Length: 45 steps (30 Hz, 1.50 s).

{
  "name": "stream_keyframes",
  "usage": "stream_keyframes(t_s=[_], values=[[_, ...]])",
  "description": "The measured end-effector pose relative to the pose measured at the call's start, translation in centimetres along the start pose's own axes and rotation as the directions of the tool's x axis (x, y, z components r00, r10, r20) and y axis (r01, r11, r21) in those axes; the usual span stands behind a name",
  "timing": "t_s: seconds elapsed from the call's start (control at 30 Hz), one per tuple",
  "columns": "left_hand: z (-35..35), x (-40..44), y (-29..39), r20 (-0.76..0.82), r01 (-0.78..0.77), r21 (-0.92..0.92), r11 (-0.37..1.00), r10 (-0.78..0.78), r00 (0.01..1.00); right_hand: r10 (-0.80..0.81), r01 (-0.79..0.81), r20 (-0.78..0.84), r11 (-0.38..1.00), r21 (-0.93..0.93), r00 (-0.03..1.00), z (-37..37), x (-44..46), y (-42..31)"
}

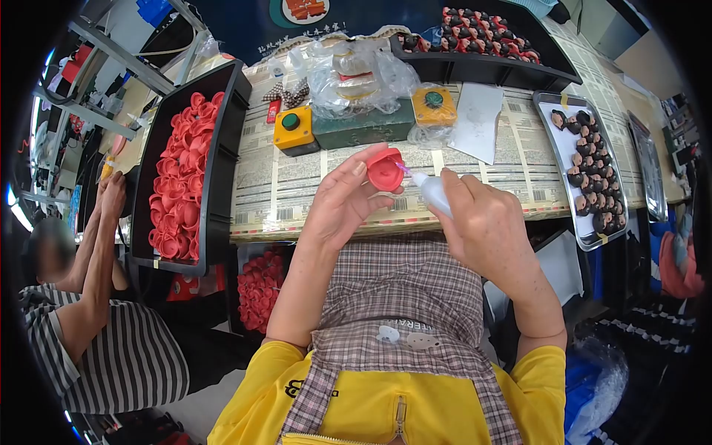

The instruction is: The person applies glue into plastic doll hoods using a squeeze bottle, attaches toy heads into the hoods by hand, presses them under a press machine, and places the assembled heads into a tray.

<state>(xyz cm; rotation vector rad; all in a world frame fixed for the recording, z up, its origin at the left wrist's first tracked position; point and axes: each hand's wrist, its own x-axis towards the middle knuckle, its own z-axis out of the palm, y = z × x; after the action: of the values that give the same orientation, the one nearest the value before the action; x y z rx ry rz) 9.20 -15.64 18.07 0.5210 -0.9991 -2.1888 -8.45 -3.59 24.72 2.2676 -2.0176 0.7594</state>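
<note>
In my left hand [345, 194] is a small red cup-shaped plastic part [386, 169], pinched at its rim with the hollow side toward me. My right hand [486, 219] is wrapped round a whitish squeeze bottle [433, 193], tilted to the left. Its thin purple nozzle tip [403, 169] is at the right edge of the red part; whether it touches I cannot tell. Both hands are above the front of the table. Most of the bottle's body is hidden by my right fingers.
A black bin [231, 141] of red parts stands left, another heap of red parts [259, 289] below. Behind are yellow button boxes [295, 132], a green block [363, 127] and plastic bags [363, 78]. Doll heads fill a black tray [512, 73] and a metal tray [561, 159]. A co-worker [104, 319] sits left.
</note>
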Motion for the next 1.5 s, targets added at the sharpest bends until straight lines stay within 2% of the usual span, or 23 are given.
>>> stream_keyframes(t_s=[0.13,0.23,0.43,0.53,0.83,0.93,1.03,1.13,1.2,1.33,1.5], values=[[0.0,0.0,0.0,0.003,-0.008,0.007,1.000,0.008,1.000,0.002,-0.002,0.007,1.000,-0.016,1.000,0.1,0.1,0.2],[0.0,0.0,0.0,0.004,-0.012,0.015,1.000,0.012,1.000,-0.077,0.072,-0.047,0.994,-0.088,0.996,0.1,0.2,0.3],[-0.4,0.1,0.1,-0.001,-0.054,0.067,0.996,0.054,0.999,-0.073,0.072,0.000,0.988,-0.136,0.997,0.0,0.2,0.1],[-0.7,0.2,0.4,-0.010,-0.068,0.081,0.994,0.069,0.998,-0.058,0.065,0.059,0.989,-0.133,0.997,0.0,0.2,0.0],[-1.2,0.8,0.3,0.016,-0.047,0.030,0.998,0.046,0.999,-0.089,0.090,0.022,0.995,-0.048,0.996,0.1,0.3,-0.5],[-1.2,1.0,0.1,0.027,-0.040,0.020,0.999,0.039,0.999,-0.017,0.018,0.125,1.000,-0.011,0.992,0.4,-0.1,-0.5],[-1.3,1.1,-0.2,0.053,-0.032,0.018,0.999,0.031,0.998,-0.010,0.009,0.143,1.000,0.006,0.990,0.6,-0.1,-0.7],[-1.2,1.1,-0.3,0.067,-0.023,0.013,1.000,0.022,0.998,-0.092,0.094,0.073,0.995,-0.032,0.993,0.9,0.0,-0.4],[-1.1,1.2,-0.4,0.035,-0.024,0.011,1.000,0.023,0.999,-0.080,0.080,0.048,0.997,-0.003,0.996,0.8,-0.2,-0.2],[-1.3,1.4,-0.5,0.009,-0.017,-0.001,1.000,0.017,1.000,0.014,-0.011,-0.060,0.999,0.049,0.998,0.6,-1.0,1.9],[-1.9,1.9,-1.0,-0.021,-0.002,-0.050,0.999,0.001,1.000,0.318,-0.352,-0.188,0.916,-0.191,0.929,4.0,-1.2,7.8]])
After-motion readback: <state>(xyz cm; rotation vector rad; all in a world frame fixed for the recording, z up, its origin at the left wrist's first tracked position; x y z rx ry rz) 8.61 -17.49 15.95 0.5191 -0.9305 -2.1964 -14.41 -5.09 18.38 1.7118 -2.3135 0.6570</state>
